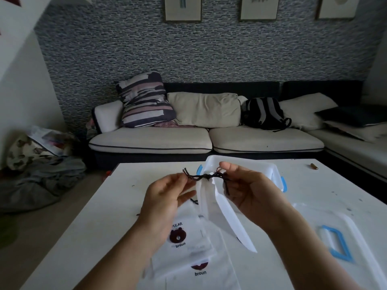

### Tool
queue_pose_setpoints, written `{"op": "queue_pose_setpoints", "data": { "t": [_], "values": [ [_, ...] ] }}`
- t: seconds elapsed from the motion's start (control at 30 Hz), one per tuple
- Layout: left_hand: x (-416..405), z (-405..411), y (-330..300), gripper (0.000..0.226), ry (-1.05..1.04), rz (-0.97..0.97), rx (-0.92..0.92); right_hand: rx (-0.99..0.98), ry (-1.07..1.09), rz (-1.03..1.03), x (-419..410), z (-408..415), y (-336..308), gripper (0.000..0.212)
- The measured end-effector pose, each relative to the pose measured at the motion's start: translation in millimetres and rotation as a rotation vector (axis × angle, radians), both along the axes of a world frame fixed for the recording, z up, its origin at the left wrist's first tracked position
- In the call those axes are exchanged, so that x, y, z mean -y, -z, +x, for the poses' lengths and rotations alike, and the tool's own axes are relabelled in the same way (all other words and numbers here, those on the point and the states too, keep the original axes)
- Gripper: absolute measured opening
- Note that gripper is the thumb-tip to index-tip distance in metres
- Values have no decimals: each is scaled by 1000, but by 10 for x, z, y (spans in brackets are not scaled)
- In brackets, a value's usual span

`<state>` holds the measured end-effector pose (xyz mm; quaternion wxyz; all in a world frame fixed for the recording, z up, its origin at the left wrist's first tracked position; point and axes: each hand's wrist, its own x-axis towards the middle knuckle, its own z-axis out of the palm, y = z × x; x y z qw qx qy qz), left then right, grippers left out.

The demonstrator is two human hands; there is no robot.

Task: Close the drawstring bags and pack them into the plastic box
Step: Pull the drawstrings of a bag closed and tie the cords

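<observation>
A white drawstring bag (226,214) hangs in the air above the table, its mouth gathered on a dark brown cord (204,176). My left hand (167,197) pinches the cord's left end. My right hand (249,189) pinches the right end, and the cord is stretched between them. Behind the bag stands the clear plastic box (266,170) with blue clips. Flat on the table under my left forearm lie more white bags (199,243) printed with a brown bear and "broun", partly overlapping.
The box's lid (343,237) with a blue handle lies at the right on the white table (100,216). A small brown object (314,166) sits near the far right edge. Beyond the table are a sofa (205,139) with cushions and a backpack.
</observation>
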<state>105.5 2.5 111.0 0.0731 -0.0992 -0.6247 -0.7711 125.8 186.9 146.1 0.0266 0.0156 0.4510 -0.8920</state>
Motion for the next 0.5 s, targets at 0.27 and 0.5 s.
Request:
{"op": "queue_pose_setpoints", "data": {
  "t": [0.27, 0.5],
  "values": [
    [-1, -62, -3, 16, -132, -133, -58, -174, 45, 523, -134, -26, 22, 22],
    [-282, 29, 42, 25, -51, 199, 256, -305, 28, 1252, 9, 74, 275, 86]
  ]
}}
